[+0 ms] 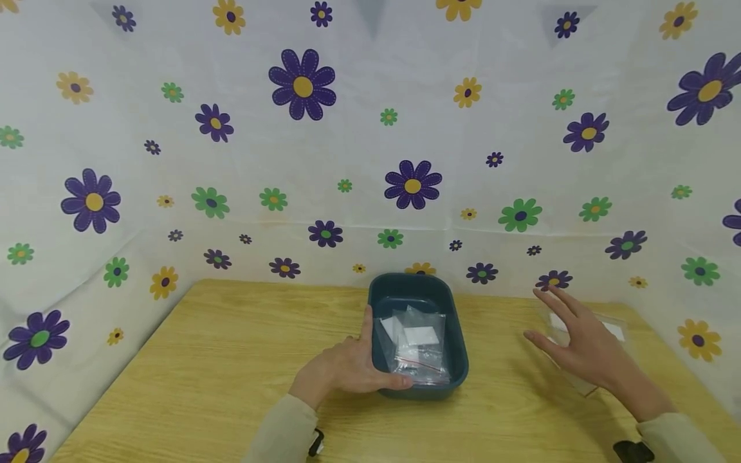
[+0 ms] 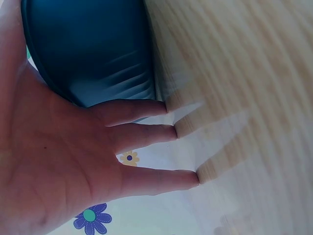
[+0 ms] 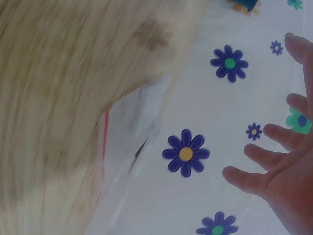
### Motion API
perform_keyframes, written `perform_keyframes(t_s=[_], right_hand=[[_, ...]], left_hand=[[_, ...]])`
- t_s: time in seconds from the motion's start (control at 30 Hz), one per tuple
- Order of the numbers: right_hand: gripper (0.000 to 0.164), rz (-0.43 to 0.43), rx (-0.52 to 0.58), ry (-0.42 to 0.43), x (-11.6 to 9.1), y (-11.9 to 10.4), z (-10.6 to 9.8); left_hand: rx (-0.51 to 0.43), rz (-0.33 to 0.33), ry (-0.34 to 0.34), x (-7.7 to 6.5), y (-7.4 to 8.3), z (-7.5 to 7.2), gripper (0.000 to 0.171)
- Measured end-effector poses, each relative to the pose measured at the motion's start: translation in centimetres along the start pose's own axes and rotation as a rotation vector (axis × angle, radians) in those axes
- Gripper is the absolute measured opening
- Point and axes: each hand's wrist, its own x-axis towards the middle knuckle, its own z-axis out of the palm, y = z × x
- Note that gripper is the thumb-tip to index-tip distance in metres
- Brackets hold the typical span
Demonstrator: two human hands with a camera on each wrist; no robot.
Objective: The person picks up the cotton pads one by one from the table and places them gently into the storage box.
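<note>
A dark blue-green plastic bin (image 1: 457, 321) stands on the table, with several clear zip bags (image 1: 431, 357) holding white pieces inside. My left hand (image 1: 347, 366) is at the bin's left side, its thumb reaching along the near rim. In the left wrist view its fingers (image 2: 159, 181) are straight and spread beside the bin wall, tips down at the table. My right hand (image 1: 585, 347) hovers with fingers extended over another clear zip bag (image 1: 615, 330), partly hiding it. The right wrist view shows this bag (image 3: 129, 127) with a red seal line lying apart from the fingers.
The wooden table (image 1: 231, 347) carries the bin and the bag at its right. A white cloth (image 1: 347, 148) printed with purple, green and yellow flowers hangs behind the table and at both sides. The bin stands close to the table's back edge.
</note>
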Motion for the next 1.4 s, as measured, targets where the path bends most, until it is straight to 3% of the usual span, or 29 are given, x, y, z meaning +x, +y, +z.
perform_keyframes(t_s=[0.37,0.7,1.0,1.13,1.4], right_hand=[[0.072,0.034,0.055,-0.022,0.3,4.7,-0.1],[0.057,0.151,0.085,-0.089,-0.5,8.6,0.3],[0.061,0.309,0.069,-0.306,-1.1,10.3,0.4],[0.060,0.293,0.046,-0.344,-1.0,10.6,0.7],[0.038,0.197,0.006,-0.272,-0.9,10.5,1.3]], left_hand=[[-0.001,-0.014,0.019,-0.6,-0.5,-0.4,0.146],[-0.006,0.009,0.007,-0.5,-0.4,-0.3,0.145],[-0.017,0.021,0.002,-0.3,0.1,-0.1,0.145],[-0.006,0.020,0.001,-0.4,0.0,-0.2,0.145],[-0.008,0.023,-0.001,-0.3,-0.2,-0.2,0.144]])
